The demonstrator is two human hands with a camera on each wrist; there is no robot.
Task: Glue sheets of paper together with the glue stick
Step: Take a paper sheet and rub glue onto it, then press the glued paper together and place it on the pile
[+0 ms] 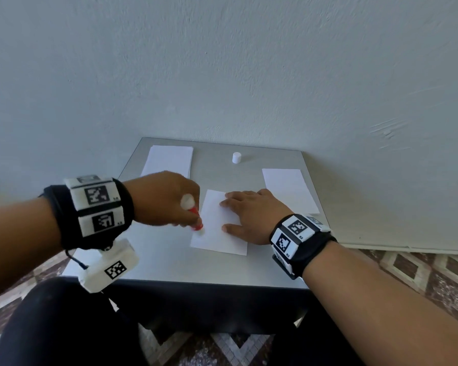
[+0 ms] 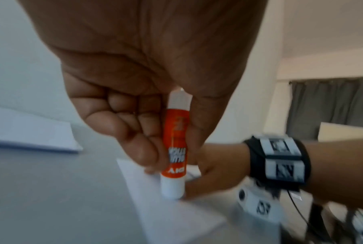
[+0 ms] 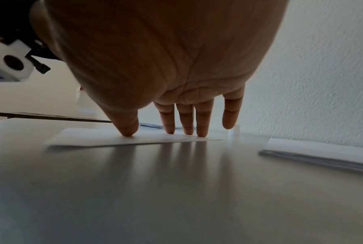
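A white sheet of paper [image 1: 217, 228] lies in the middle of the grey table [image 1: 169, 265]. My left hand [image 1: 167, 199] grips an orange and white glue stick [image 1: 195, 220], tip down on the sheet's near left part. In the left wrist view the glue stick [image 2: 175, 148] sits between thumb and curled fingers, its white end on the sheet [image 2: 166, 214]. My right hand [image 1: 251, 215] lies flat on the sheet's right side. The right wrist view shows its straight fingertips [image 3: 201, 133] pressing the sheet [image 3: 134, 138] down.
A stack of white paper [image 1: 168, 159] lies at the table's far left, and another sheet [image 1: 288, 190] at the right. The white glue cap [image 1: 236, 157] stands upright near the far edge. A plain wall rises right behind the table. Patterned floor lies below.
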